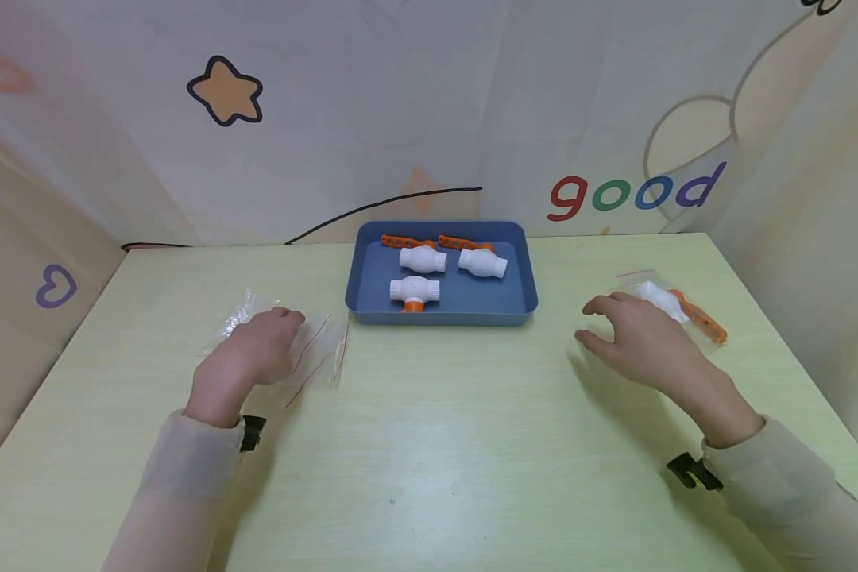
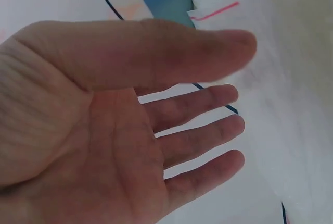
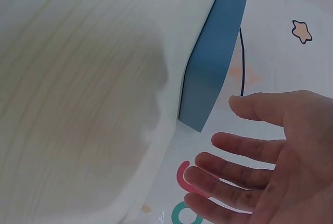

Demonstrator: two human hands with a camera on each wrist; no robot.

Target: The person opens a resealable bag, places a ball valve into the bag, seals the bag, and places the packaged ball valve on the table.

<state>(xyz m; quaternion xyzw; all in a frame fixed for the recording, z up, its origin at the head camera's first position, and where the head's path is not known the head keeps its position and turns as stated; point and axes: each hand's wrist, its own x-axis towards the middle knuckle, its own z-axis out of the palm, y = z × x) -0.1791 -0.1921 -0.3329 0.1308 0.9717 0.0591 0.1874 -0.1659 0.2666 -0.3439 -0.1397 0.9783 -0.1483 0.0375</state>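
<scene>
Over several clear zip bags (image 1: 313, 349) on the left of the table is my left hand (image 1: 257, 349), its palm bare and its fingers extended in the left wrist view. My right hand (image 1: 639, 342) hovers at the right with thumb and fingers spread and nothing between them. Just beyond it lies a white ball valve (image 1: 661, 302) in a clear bag, beside an orange handle (image 1: 701, 318). In the blue tray (image 1: 443, 318) sit three white ball valves, one at the front (image 1: 415, 288) and two behind (image 1: 423, 260) (image 1: 482, 263), all with orange handles.
The pale wood table (image 1: 429, 445) runs back to a printed curtain (image 1: 372, 119), against which the tray stands. More curtain hangs along the left and right sides. Each sleeve carries a black clip (image 1: 253, 434) near the wrist.
</scene>
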